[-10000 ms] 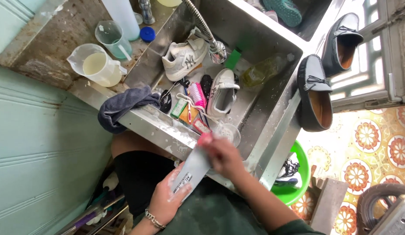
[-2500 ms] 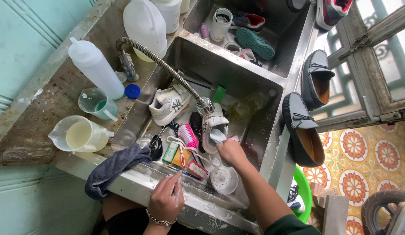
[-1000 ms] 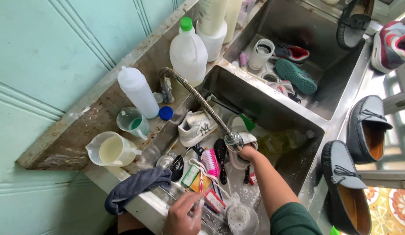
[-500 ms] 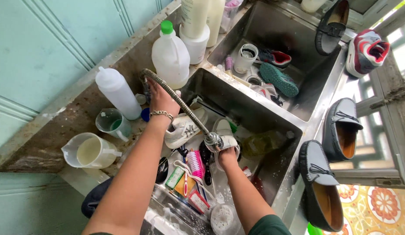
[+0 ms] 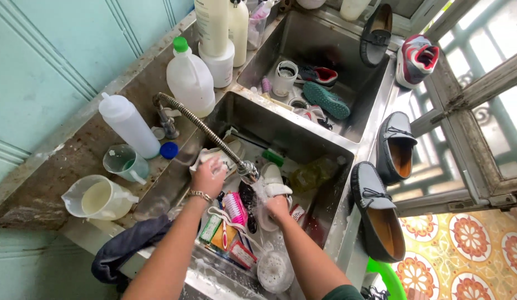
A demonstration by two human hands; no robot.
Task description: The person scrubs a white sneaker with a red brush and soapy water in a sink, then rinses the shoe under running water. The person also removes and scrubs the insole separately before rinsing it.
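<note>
Fingers (image 5: 282,201) of the right hand (image 5: 279,207) were curled shut around the lower end of a white insole (image 5: 273,185), holding it right under the spray head (image 5: 248,171) of the flexible hose tap (image 5: 197,123), with water splashing off it. Over on the other side of the spray head, the left hand (image 5: 209,176) was hovering above a white sneaker (image 5: 217,158) lying in the sink (image 5: 303,130); honestly couldn't tell if those fingers were gripping anything or just resting loose. Just below both hands sat a pink brush (image 5: 234,207), a black brush (image 5: 248,203), some coloured packets and a clear cup (image 5: 274,271) full of suds. Out past the right hand, two grey loafers (image 5: 380,205) were balanced on the sink rim, and a dark cloth (image 5: 125,250) hung off the front edge near the left forearm. What worried me was that everything looked soapy, so the insole could easily slip out of that grip and drop into the clutter. Spray bouncing off it might also soak the loafers, and an elbow swinging wide could knock one off that narrow ledge.
</note>
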